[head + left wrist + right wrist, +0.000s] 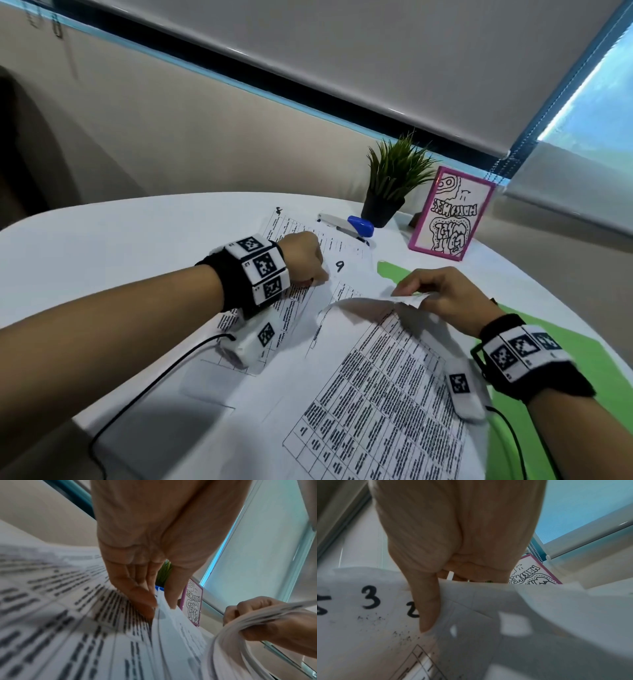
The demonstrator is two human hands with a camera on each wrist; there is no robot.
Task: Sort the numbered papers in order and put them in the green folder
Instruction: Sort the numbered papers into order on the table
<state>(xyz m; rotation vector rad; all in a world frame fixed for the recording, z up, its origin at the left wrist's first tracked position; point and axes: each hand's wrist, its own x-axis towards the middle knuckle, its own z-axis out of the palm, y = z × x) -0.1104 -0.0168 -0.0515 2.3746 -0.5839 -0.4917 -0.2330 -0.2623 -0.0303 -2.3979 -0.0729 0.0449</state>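
The left hand (301,260) grasps: its fingers (137,588) and thumb pinch the far edges of the fanned white printed papers (359,377), with the fingertips pressed down among the sheets. The right hand (442,298) grasps too, its curled fingers (407,286) and thumb (428,608) pinching the raised corner of the top sheets, which bow up from the pile; the left wrist view shows several sheets bent together in that grip. In the right wrist view handwritten numbers 2 and 3 and part of a further digit show on staggered corners just beside the thumb.

Taking the pile of papers as the landmark: it lies spread on the white round surface (120,246) in front of the person, sheets overlapping at differing angles, each printed with tables of black text. A sheet marked 9 (339,265) lies at the pile's far side, between the two hands. The flat green folder (582,359) lies under the pile's right side, showing beyond the right hand and along the right wrist. Past the pile's far edge lie a blue and white stapler (359,226) and a pen (346,231). Farther back stand a small green plant in a black pot (383,205) and, right of it, a pink-framed card with black doodle lettering (452,216).
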